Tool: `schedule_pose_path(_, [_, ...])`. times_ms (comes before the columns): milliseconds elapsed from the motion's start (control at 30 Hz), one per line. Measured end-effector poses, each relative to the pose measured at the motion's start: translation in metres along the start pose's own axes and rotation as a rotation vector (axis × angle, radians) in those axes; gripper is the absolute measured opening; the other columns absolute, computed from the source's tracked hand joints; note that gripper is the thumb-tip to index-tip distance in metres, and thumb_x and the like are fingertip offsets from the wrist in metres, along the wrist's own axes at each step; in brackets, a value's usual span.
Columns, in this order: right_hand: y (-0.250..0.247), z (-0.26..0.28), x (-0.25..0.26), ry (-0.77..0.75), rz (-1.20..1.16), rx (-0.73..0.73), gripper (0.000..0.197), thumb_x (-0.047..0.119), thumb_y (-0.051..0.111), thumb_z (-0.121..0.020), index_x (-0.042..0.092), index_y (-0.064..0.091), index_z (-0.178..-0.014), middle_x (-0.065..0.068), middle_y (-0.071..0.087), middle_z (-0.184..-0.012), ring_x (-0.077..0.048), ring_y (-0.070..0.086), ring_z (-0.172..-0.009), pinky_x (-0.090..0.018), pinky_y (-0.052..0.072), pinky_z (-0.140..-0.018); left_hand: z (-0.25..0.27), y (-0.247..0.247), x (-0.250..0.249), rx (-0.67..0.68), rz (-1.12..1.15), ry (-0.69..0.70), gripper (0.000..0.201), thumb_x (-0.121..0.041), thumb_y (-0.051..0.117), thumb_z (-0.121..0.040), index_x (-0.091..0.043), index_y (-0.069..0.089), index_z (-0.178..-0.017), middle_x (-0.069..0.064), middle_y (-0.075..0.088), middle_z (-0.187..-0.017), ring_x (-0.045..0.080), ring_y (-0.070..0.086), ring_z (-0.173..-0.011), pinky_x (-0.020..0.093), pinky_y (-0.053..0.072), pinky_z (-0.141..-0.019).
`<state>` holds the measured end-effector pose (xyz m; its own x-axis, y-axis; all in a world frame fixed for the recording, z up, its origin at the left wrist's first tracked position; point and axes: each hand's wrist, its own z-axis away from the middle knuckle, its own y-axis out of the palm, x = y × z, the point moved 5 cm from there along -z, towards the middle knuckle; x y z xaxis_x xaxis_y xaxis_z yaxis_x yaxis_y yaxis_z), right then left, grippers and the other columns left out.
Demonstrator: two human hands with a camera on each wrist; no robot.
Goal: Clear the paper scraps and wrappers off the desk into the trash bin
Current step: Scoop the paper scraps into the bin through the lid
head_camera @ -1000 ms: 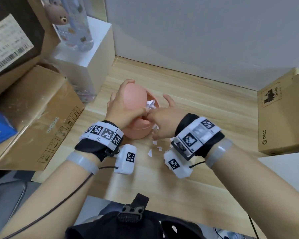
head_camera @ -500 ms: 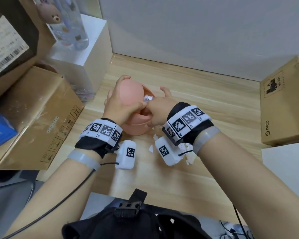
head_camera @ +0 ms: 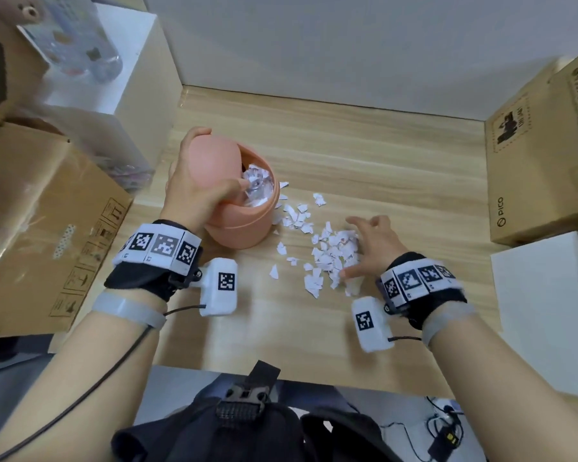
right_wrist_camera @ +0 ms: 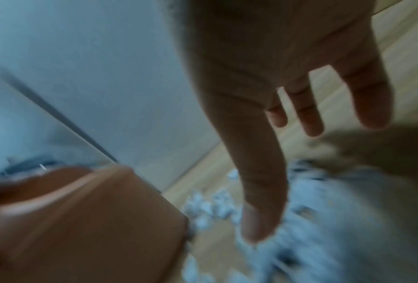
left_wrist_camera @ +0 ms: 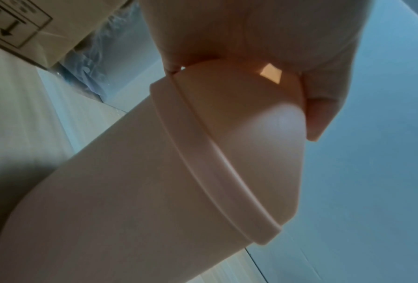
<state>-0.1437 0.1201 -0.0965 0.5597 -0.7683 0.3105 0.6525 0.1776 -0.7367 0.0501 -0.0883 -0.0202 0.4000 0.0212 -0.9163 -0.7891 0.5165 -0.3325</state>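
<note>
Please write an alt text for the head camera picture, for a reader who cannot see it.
The left hand grips the swing lid of a small pink plastic trash bin stuffed with paper, while the open right hand reaches over a pile of torn white paper scraps on the light wooden desk. Cardboard boxes stand at both sides.

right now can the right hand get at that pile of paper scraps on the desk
Probably yes. The right hand is spread open right at the pile of paper scraps, its fingers at the pile's edge, with nothing between them. The pink bin, with the left hand on its lid, stands clear to the side.
</note>
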Motion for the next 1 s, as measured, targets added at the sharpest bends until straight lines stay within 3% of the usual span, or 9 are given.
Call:
schedule_pose_path(100, [0.036, 0.006, -0.013, 0.072, 0.089, 0.038, 0.118, 0.041, 0.086, -0.046, 0.036, 0.014, -0.139, -0.007, 0.014, -0.140, -0.032, 0.030, -0.127, -0.043, 0.036, -0.106, -0.001, 0.001, 0.001, 0.000, 0.033, 0.020, 0.074, -0.043, 0.068, -0.040, -0.069, 0.036, -0.102, 0.008, 0.049, -0.131, 0.030, 0.053, -0.112, 0.040, 0.048, -0.087])
schedule_pose_path(233, [0.061, -0.001, 0.015, -0.023, -0.053, -0.045, 0.121, 0.033, 0.087, -0.049, 0.040, 0.008, -0.141, -0.006, 0.002, -0.146, -0.033, 0.022, -0.132, -0.042, 0.038, -0.105, -0.004, 0.001, 0.003, 0.022, 0.061, 0.058, 0.074, -0.041, 0.068, -0.043, -0.061, 0.036, -0.107, 0.000, 0.049, -0.123, 0.021, 0.052, -0.103, 0.030, 0.042, -0.077])
schedule_pose_path(333, [0.062, -0.014, 0.035, -0.077, -0.028, -0.089, 0.102, 0.037, 0.082, -0.057, 0.042, 0.020, -0.138, -0.008, 0.009, -0.145, -0.036, 0.026, -0.127, -0.041, 0.036, -0.103, -0.004, 0.000, 0.004, 0.025, 0.068, 0.081, 0.074, -0.040, 0.069, -0.045, -0.058, 0.037, -0.109, -0.001, 0.049, -0.122, 0.019, 0.052, -0.101, 0.025, 0.042, -0.076])
schedule_pose_path(467, [0.059, -0.024, 0.050, -0.145, -0.002, -0.164, 0.054, 0.035, 0.073, -0.070, 0.034, 0.047, -0.118, -0.003, 0.028, -0.132, -0.030, 0.034, -0.113, -0.033, 0.038, -0.086, -0.006, 0.000, 0.006, 0.018, 0.061, 0.092, 0.078, -0.036, 0.071, -0.048, -0.050, 0.037, -0.117, 0.001, 0.049, -0.124, 0.018, 0.053, -0.103, 0.017, 0.043, -0.075])
schedule_pose_path(633, [0.061, -0.031, 0.052, -0.249, -0.058, -0.178, 0.022, 0.014, 0.062, -0.080, 0.013, 0.059, -0.102, -0.008, 0.045, -0.121, -0.032, 0.038, -0.107, -0.028, 0.029, -0.085, -0.006, -0.001, 0.006, -0.001, 0.065, 0.078, 0.077, -0.039, 0.070, -0.047, -0.052, 0.038, -0.117, 0.000, 0.050, -0.125, 0.022, 0.054, -0.106, 0.029, 0.047, -0.084])
schedule_pose_path(700, [0.060, -0.034, 0.051, -0.271, -0.047, -0.182, 0.018, 0.006, 0.054, -0.084, 0.009, 0.060, -0.101, -0.010, 0.051, -0.114, -0.033, 0.041, -0.105, -0.025, 0.026, -0.078, -0.006, -0.001, 0.007, -0.009, 0.070, 0.068, 0.078, -0.037, 0.072, -0.048, -0.051, 0.040, -0.118, 0.003, 0.049, -0.129, 0.027, 0.054, -0.111, 0.039, 0.048, -0.090])
schedule_pose_path(800, [0.058, -0.038, 0.051, -0.291, 0.043, -0.174, 0.018, 0.008, 0.047, -0.090, 0.007, 0.059, -0.102, -0.011, 0.054, -0.110, -0.033, 0.044, -0.102, -0.025, 0.023, -0.074, -0.006, 0.000, 0.005, -0.016, 0.069, 0.062, 0.076, -0.038, 0.072, -0.047, -0.053, 0.040, -0.115, 0.003, 0.048, -0.130, 0.026, 0.053, -0.113, 0.037, 0.048, -0.090])
schedule_pose_path(933, [0.049, -0.042, 0.052, -0.233, 0.047, -0.099, 0.022, 0.007, 0.052, -0.087, 0.004, 0.060, -0.108, -0.014, 0.057, -0.113, -0.031, 0.049, -0.107, -0.026, 0.032, -0.080, -0.006, -0.002, 0.003, 0.000, 0.035, 0.050, 0.074, -0.043, 0.072, -0.044, -0.065, 0.038, -0.106, 0.008, 0.048, -0.130, 0.028, 0.053, -0.113, 0.042, 0.048, -0.094])
schedule_pose_path(1000, [0.035, -0.041, 0.050, -0.148, -0.127, -0.104, 0.024, 0.010, 0.056, -0.085, 0.002, 0.061, -0.108, -0.011, 0.062, -0.107, -0.026, 0.054, -0.099, -0.024, 0.040, -0.079, -0.004, -0.002, 0.001, 0.008, 0.015, 0.046, 0.073, -0.045, 0.071, -0.043, -0.069, 0.036, -0.102, 0.009, 0.047, -0.130, 0.030, 0.051, -0.114, 0.045, 0.047, -0.096])
